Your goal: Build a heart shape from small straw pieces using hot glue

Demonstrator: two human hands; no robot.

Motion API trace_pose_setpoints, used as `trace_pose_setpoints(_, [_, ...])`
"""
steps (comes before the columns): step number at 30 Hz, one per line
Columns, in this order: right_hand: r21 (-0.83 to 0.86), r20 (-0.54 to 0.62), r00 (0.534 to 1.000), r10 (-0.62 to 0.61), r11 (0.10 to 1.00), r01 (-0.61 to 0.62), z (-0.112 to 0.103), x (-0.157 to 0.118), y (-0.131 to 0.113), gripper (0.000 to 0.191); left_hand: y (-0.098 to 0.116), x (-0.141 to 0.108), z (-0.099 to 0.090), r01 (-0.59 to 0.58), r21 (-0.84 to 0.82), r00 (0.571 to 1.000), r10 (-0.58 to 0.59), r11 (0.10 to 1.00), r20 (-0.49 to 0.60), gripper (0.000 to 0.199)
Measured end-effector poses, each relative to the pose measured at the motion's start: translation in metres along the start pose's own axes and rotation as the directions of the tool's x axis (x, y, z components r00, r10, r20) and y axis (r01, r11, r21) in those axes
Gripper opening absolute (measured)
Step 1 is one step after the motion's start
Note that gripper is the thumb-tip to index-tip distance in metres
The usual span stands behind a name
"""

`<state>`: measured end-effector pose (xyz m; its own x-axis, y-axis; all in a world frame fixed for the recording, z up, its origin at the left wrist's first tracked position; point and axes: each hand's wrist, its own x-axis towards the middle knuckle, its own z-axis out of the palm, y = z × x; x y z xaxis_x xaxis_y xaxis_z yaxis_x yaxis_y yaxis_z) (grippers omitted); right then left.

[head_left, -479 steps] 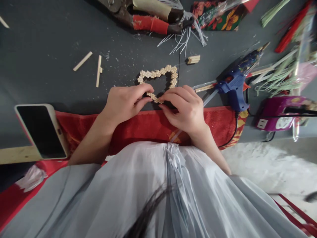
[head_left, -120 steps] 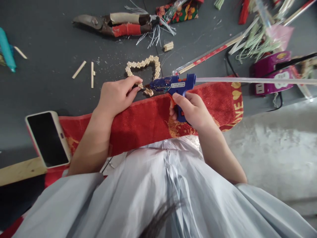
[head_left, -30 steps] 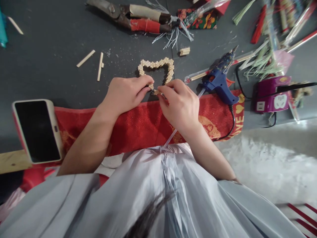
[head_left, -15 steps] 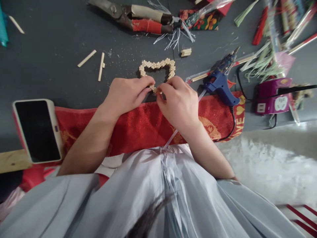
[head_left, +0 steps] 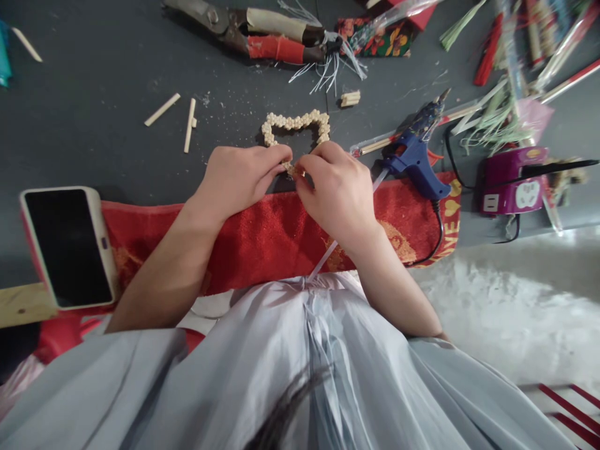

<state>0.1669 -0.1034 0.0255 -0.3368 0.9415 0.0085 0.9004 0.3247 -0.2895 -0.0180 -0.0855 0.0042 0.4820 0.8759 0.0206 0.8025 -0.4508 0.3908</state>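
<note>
Pinching a knobbly pale frame (head_left: 295, 122) just beyond the red towel (head_left: 272, 237), we hold it in the fingertips (head_left: 286, 152) of left hand (head_left: 239, 178) and right hand (head_left: 336, 190).

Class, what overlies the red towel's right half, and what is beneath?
The blue glue gun's handle, a black cable, a pale glue stick and the right hand overlie the red towel. Whatever is beneath is covered and cannot be seen.

White-cased phone (head_left: 70, 247) — purple socket block (head_left: 510, 187)
</note>
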Motion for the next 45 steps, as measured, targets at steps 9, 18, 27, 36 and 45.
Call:
trace_pose_setpoints(9, [0.022, 0.082, 0.996, 0.032, 0.999, -0.034, -0.004, 0.003, -0.002, 0.018, 0.003, 0.003, -0.002, 0.04, 0.111, 0.996, -0.049, 0.993, 0.078, 0.037])
trace_pose_setpoints(18, [0.054, 0.04, 0.999, 0.004, 0.999, -0.006, 0.003, 0.0, 0.003, 0.018, -0.001, 0.001, 0.001, -0.003, 0.043, 1.0, 0.002, 0.999, 0.015, 0.035])
trace_pose_setpoints(27, [0.009, 0.026, 0.999, -0.029, 1.0, 0.028, -0.005, -0.003, 0.002, 0.013, -0.002, 0.0, 0.0, -0.026, -0.031, 1.0, 0.026, 0.999, -0.012, 0.032])
trace_pose_setpoints(36, [-0.001, 0.021, 0.999, -0.034, 0.999, 0.034, 0.005, -0.003, 0.003, 0.017, -0.002, 0.001, 0.001, -0.019, -0.016, 1.0, 0.019, 1.0, 0.0, 0.034])
trace_pose_setpoints(45, [0.035, 0.0, 0.999, -0.046, 0.998, 0.046, 0.011, -0.005, 0.007, 0.021, -0.002, 0.001, 0.001, -0.01, -0.033, 1.0, 0.01, 0.999, -0.004, 0.034])
